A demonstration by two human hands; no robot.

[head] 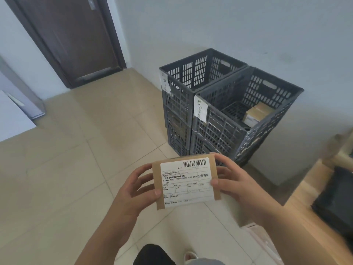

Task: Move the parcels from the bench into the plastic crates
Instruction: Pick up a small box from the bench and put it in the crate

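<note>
Parcel (pixel 186 181): small flat cardboard box w/ a big white shipping label (pixel 188 181) on top, held level above the tiled floor (pixel 76 169), in front of two stacks of grey crates (pixel 219 104) by the wall. We hold it w/ both hands: left hand (pixel 137 188) curls round the left edge, thumb on top; right hand (pixel 231 180) clamps the right edge, thumb on the label. It looks light and stiff to us, prob. no sag. Label paper seems slick, so we'd keep grip on the bare cardboard edges, fingers under. Right-hand top crate (pixel 248 115) already has another parcel (pixel 257 112) inside; the left one (pixel 198 73) we can't see into fully.
</note>
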